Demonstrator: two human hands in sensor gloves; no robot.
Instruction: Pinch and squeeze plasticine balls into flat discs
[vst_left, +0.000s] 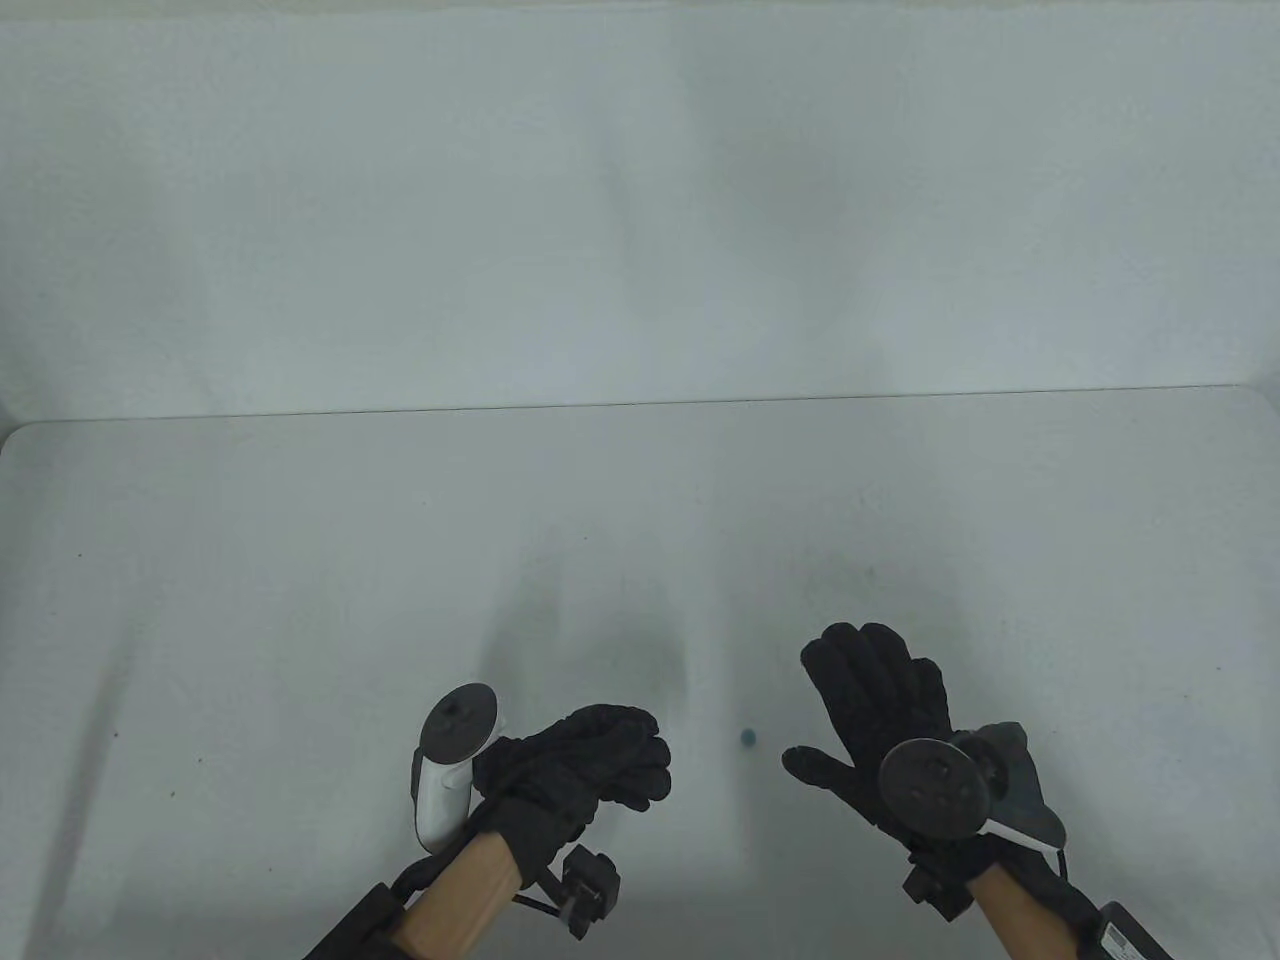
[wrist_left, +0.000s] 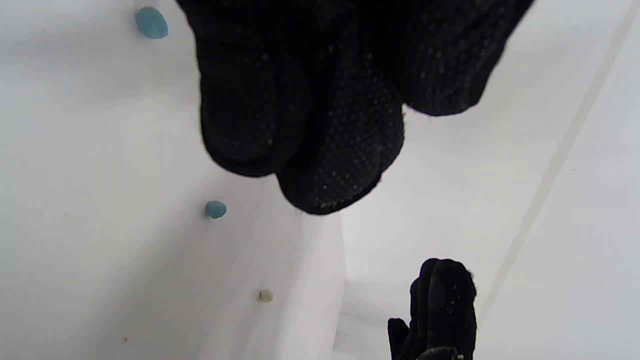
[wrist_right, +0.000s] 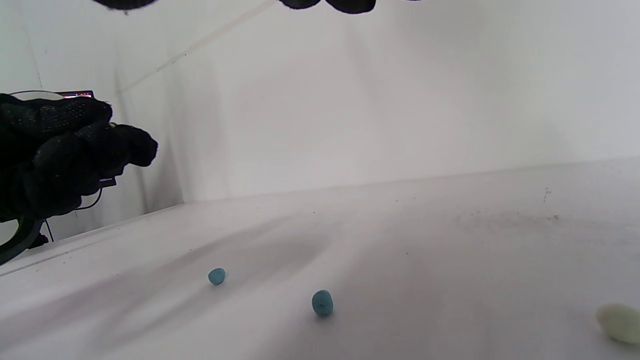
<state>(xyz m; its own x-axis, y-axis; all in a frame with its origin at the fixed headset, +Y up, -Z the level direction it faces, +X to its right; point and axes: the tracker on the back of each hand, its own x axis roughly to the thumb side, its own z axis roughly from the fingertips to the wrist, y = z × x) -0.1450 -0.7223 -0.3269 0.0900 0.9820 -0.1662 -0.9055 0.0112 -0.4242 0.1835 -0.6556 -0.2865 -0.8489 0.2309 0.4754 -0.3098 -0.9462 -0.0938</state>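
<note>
From the table view, the left hand (vst_left: 585, 765) hovers curled into a loose fist near the table's (vst_left: 250, 600) front edge; whether it holds anything cannot be told. The right hand (vst_left: 880, 715) is spread flat, fingers wide, holding nothing. One blue plasticine ball (vst_left: 748, 738) lies between them. The left wrist view shows closed fingers (wrist_left: 320, 125) above two blue balls (wrist_left: 215, 209) and a cream ball (wrist_left: 266, 296). The right wrist view shows both blue balls (wrist_right: 322, 303) and the cream one lying apart.

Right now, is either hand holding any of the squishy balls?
The right hand is spread open, holding nothing. The left hand is curled shut, so anything inside cannot be told. Two blue balls lie untouched on the table.
</note>
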